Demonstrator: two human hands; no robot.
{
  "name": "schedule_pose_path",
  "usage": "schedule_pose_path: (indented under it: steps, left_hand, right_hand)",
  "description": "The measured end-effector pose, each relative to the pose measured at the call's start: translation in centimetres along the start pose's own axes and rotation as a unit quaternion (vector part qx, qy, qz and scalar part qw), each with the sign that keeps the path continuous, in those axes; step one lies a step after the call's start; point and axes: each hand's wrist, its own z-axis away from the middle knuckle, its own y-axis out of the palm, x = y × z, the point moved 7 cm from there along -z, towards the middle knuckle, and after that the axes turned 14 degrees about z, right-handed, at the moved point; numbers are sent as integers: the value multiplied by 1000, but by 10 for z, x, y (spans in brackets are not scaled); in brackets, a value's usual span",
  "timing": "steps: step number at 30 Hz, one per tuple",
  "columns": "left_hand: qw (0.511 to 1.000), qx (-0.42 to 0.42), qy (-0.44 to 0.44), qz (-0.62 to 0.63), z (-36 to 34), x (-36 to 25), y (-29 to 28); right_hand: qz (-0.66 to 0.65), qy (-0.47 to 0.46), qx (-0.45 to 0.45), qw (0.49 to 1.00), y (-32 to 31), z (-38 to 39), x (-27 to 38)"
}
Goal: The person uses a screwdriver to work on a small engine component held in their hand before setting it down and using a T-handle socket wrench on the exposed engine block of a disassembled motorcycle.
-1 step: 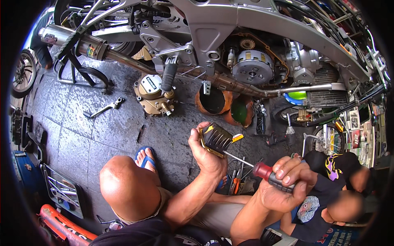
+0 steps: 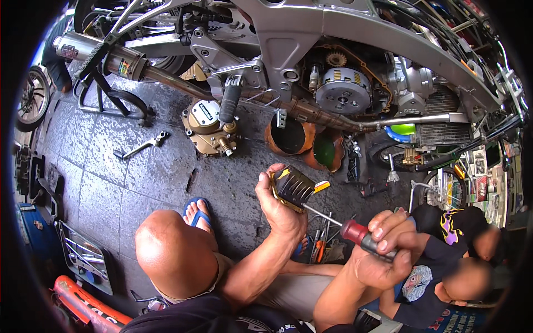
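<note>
My left hand (image 2: 283, 213) is wrapped round a black ribbed block with gold-coloured edges (image 2: 293, 187), held up above the floor in front of me. A yellow and white piece (image 2: 321, 186) shows at its right side. In my right hand (image 2: 386, 255) is a screwdriver (image 2: 353, 230) with a red and black handle. Its shaft points up and left, and the tip meets the lower right edge of the block. Exactly what the tip bears on is too small to tell.
Ahead stands a motorcycle with its clutch (image 2: 343, 94) exposed. A gold engine cover (image 2: 204, 123), a metal lever (image 2: 143, 145) and brown pots (image 2: 288, 136) are on the floor. Pliers (image 2: 318, 250) lie beyond my right forearm. Two people (image 2: 422, 283) sit close at my right; a wrench tray (image 2: 86, 258) lies left.
</note>
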Motion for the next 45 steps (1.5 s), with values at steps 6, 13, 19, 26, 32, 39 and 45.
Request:
schedule_pose_path:
  steps: [6, 13, 19, 26, 32, 39, 45]
  left_hand:
    - [995, 86, -6, -56, -19, -15, 17]
    - [951, 295, -52, -83, -4, -20, 63]
    - [926, 353, -69, -113, 16, -37, 87]
    - [929, 349, -96, -82, 37, -46, 101]
    - [932, 357, -46, -45, 45, -57, 115]
    - [933, 357, 10, -37, 48, -67, 119]
    - [925, 371, 21, -79, 48, -66, 117]
  right_hand:
    - [190, 177, 204, 944, -4, 36, 7]
    - [-135, 666, 178, 712, 2, 129, 38]
    - [-310, 744, 79, 586, 29, 158, 45]
    - [-218, 733, 148, 628, 24, 153, 51]
    - [-82, 686, 190, 697, 19, 142, 58]
    - [-83, 595, 193, 776, 24, 129, 60]
    - [171, 442, 291, 831, 22, 104, 61]
